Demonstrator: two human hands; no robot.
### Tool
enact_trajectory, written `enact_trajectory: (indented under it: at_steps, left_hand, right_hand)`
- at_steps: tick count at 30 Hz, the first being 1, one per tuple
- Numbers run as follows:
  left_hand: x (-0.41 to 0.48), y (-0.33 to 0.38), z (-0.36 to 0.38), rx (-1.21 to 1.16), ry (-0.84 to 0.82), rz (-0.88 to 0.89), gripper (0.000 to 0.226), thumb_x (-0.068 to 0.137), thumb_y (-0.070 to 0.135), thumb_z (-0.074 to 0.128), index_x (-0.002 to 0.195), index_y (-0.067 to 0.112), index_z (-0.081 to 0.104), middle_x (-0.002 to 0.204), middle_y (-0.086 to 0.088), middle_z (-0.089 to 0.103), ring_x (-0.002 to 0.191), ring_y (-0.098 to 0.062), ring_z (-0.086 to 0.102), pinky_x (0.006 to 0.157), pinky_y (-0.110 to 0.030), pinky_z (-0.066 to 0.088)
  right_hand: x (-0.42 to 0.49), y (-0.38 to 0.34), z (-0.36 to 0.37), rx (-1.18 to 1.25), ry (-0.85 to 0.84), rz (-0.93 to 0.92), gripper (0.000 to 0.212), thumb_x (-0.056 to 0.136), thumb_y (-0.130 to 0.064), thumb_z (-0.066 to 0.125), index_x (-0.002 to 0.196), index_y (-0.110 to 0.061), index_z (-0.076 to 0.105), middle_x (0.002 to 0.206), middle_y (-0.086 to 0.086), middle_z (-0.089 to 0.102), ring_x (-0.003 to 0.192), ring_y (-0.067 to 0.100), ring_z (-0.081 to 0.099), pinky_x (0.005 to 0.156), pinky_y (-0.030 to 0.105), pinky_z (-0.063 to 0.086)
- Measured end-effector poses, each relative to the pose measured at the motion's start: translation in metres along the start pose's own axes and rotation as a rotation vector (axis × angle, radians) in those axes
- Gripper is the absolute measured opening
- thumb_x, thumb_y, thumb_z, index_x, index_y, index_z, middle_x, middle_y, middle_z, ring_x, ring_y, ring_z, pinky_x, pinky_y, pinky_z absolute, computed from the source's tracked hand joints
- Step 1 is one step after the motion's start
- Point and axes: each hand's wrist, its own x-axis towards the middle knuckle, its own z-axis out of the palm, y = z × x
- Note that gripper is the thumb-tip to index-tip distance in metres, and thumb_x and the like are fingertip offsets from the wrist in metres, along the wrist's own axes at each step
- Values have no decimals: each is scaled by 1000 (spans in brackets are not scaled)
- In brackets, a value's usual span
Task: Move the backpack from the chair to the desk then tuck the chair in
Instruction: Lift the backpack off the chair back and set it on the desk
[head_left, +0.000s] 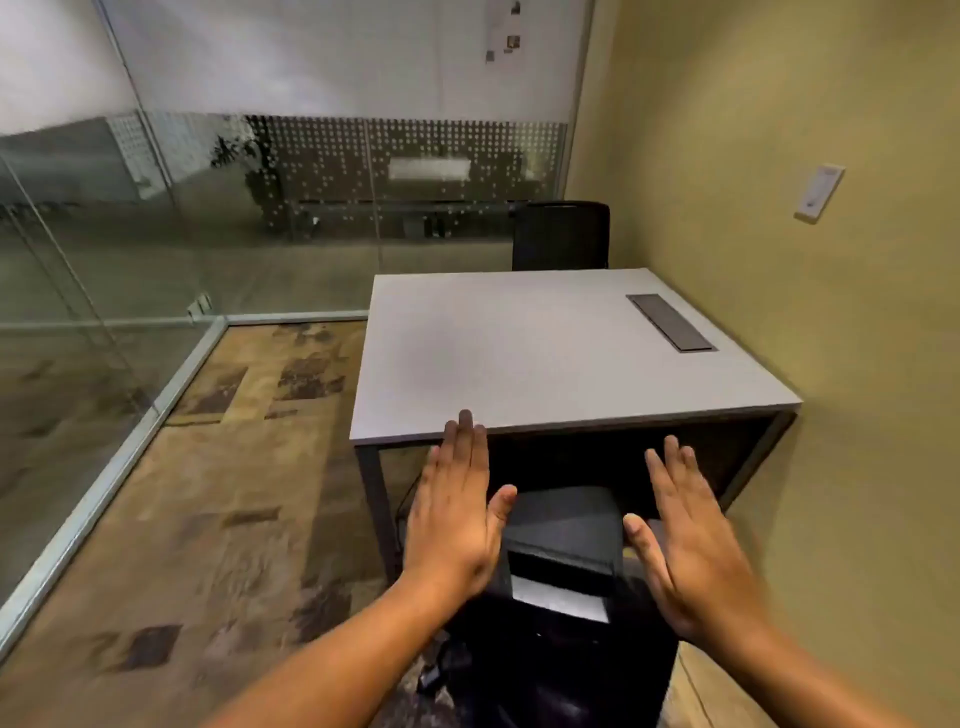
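Below the near edge of the tabletop (545, 353), between two outstretched hands, sits a dark chair (563, 525), its back top facing the camera, seat pointing under the desk opening. Hard to tell whether the dark mass on and below it is the backpack or only chair parts; too blurred to separate. Left hand (457, 514) flat, fingers (465, 441) straight and together, thumb apart, holding nothing, tips overlapping the tabletop's front edge. Right hand (696, 545) likewise spread flat and empty, thumb just beside the chair back's right corner. On the grey tabletop, only a dark cable hatch (671, 322) near the far right. Beyond the far edge, a second black chair (561, 236). Left, a glass partition (156, 218) over patterned carpet (208, 493); right, a tan wall with a wall plate (820, 193).
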Motion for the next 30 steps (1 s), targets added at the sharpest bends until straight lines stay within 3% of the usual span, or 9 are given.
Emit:
enact_trajectory:
  at_steps: [3,6,10,16,20,26,30]
  left_hand:
    - [-19,-7,14,23,-90,-32,77,90,65,-8,151,17,-7,159,1,-19,143,-9,-23,117,-29,-12]
    - [-36,-8,25,25,-146,-36,79,89,65,-11,151,17,-4,159,0,-16,143,-7,-24,118,-32,-8]
    - [-72,-15,52,33,-285,-44,70,96,58,6,153,17,4,160,2,-10,143,-7,-23,118,-35,-4]
    - [-79,-14,62,47,-227,-100,59,100,48,17,150,19,27,160,5,18,146,-10,-12,119,-34,-2]
    - [-84,-12,67,60,-197,-93,59,100,48,18,148,17,32,158,2,26,148,-13,-3,119,-36,1]
    - [-84,-13,67,17,-178,-98,60,100,49,16,148,18,33,157,5,27,147,-10,-4,119,-33,-1]
    - [-88,-11,59,-141,-119,-23,56,101,46,20,140,15,47,149,2,43,145,-8,17,118,-29,11]
  right_hand:
    - [-18,7,16,-9,-103,59,72,93,-62,20,153,-24,9,162,-8,-5,147,7,-10,120,42,14]
    - [-37,11,28,-16,-102,85,72,93,-62,22,153,-24,11,162,-7,-4,147,6,-10,119,39,13]
    - [-72,28,55,-92,-261,106,68,95,-58,24,153,-25,13,162,-7,-1,146,5,-11,117,35,12]
    - [-75,36,66,-179,-252,99,67,96,-58,15,148,-20,33,155,-3,32,146,11,15,116,33,18]
    - [-82,37,70,-199,-226,91,64,97,-56,19,148,-20,33,154,-3,35,146,11,17,116,32,17]
    - [-81,38,72,-218,-220,80,64,98,-56,18,148,-20,33,154,-4,36,146,11,18,115,31,17]
    - [-81,39,72,-218,-218,75,64,98,-56,20,148,-19,34,153,-3,36,145,10,18,115,32,19]
